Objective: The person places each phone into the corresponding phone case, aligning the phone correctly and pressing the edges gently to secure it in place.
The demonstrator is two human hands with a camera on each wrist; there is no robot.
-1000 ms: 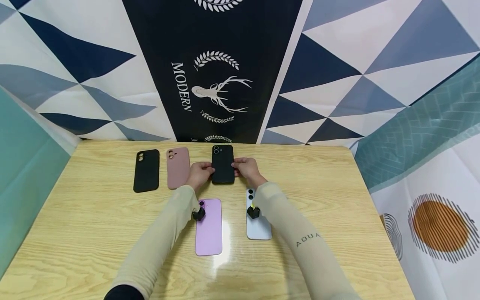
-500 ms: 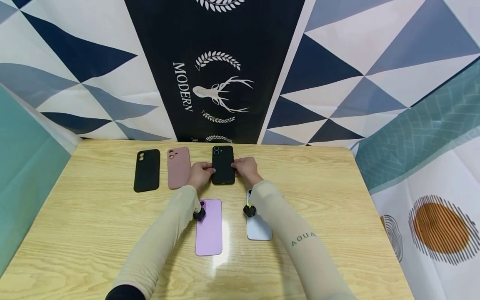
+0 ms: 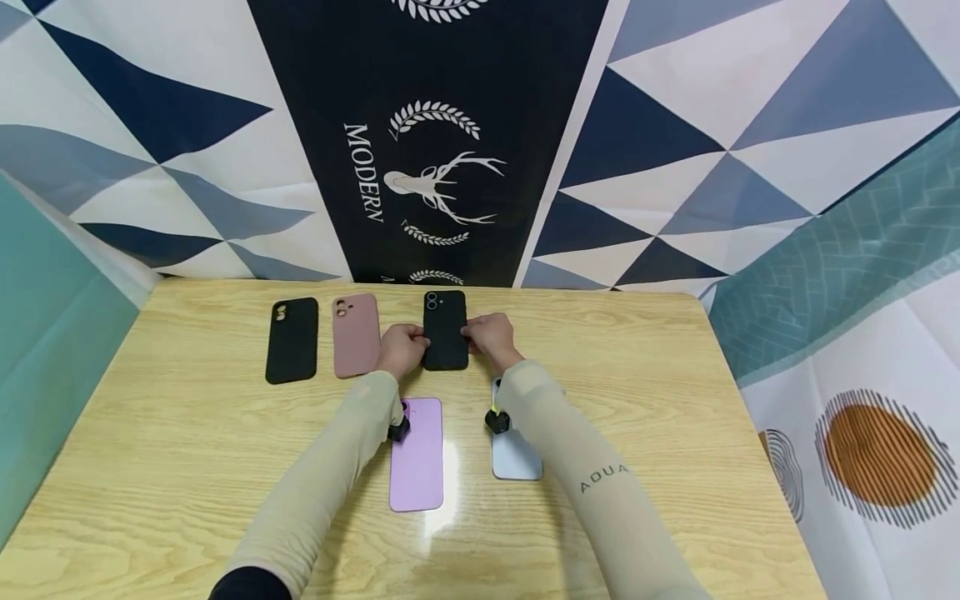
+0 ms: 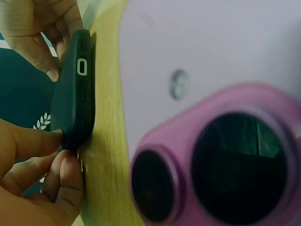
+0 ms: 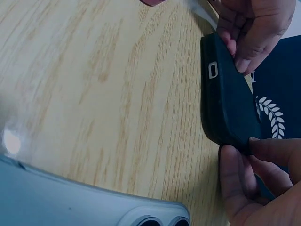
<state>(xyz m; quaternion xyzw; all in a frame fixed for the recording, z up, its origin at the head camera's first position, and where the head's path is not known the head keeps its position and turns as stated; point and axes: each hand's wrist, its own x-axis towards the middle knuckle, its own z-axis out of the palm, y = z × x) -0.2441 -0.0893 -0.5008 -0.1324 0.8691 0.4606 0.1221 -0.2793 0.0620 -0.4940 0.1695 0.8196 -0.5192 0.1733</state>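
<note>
Right sleeve (image 3: 583, 460) shifted, black phone (image 3: 446, 333) held, wrist views alone show port (image 5: 213, 70)

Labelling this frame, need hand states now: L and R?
Left hand: closed, pinching the left edge of the black-cased phone.
Right hand: closed, pinching the same phone's right edge.

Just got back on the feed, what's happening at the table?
A person is gripping a black-cased phone by its long sides, left hand on one edge and right hand on the other, near the far edge of the table. To its left lie a pink case and, farther left, another black case. Closer to the person lie a lilac phone and a pale blue phone, the latter partly hidden by the right sleeve.
</note>
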